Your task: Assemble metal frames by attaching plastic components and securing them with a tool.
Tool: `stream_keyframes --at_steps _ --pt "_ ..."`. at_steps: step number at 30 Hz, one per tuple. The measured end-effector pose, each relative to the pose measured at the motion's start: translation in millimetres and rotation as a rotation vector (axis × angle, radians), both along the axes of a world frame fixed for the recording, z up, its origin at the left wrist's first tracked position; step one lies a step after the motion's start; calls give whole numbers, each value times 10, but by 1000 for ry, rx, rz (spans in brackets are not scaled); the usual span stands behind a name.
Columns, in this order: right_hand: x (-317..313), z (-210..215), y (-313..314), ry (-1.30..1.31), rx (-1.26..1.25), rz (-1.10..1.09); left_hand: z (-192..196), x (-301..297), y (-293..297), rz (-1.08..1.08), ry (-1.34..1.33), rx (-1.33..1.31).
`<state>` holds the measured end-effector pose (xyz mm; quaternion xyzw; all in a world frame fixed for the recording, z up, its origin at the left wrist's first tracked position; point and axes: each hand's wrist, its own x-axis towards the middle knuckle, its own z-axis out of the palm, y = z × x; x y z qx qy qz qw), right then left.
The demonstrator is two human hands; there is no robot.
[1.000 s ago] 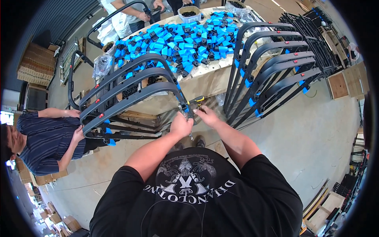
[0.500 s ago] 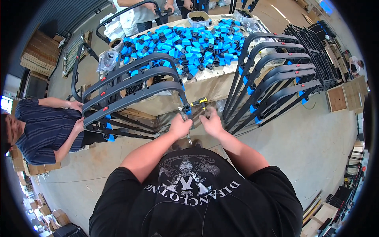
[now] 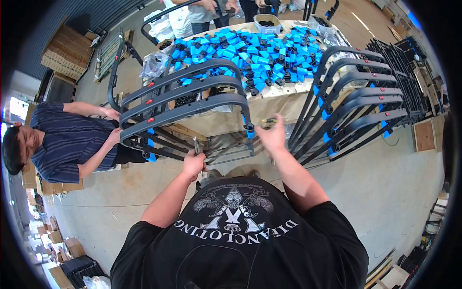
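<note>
Just below the middle of the frame, the left hand [image 3: 194,164] is closed around a thin metal tool [image 3: 196,144] that stands upright from the fist, close to the lower bars of a dark curved frame [image 3: 187,108] with a blue clip [image 3: 249,128] at its end. The right hand [image 3: 272,136] is raised just right of centre, blurred, so whether its fingers are open or closed I cannot tell; something small shows at its top edge. Behind, a table [image 3: 269,103] is heaped with blue and black parts [image 3: 250,53]. At left, another person [image 3: 62,139] holds the frame.
</note>
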<state>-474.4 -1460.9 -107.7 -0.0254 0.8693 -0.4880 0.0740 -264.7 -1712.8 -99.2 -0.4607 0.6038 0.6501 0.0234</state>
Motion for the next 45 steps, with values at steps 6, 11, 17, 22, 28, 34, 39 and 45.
stream_keyframes --at_steps 6,11,17,22,28,34,39,45 --pt "-3 -167 395 -234 -55 -164 140 -373 -591 8 190 3" --pt "798 -367 234 -422 -71 87 -328 -986 -1531 -118 301 -221" --pt "1119 221 -1265 -890 -460 381 -423 -498 -1610 -360 219 -791" --pt "421 400 -2711 -873 -737 363 -527 847 -1419 -229 300 -187" --pt "330 206 -3028 -682 -598 339 -369 2064 -1733 -230 -12 -4" --pt "1034 -52 -2440 -586 -579 80 -351 2199 -2067 -53 31 -276" --pt "1250 -738 -1193 95 32 124 -463 1542 -2217 7 195 -600" --pt "764 -337 -799 166 369 -241 -370 1154 -2293 75 13 -868"
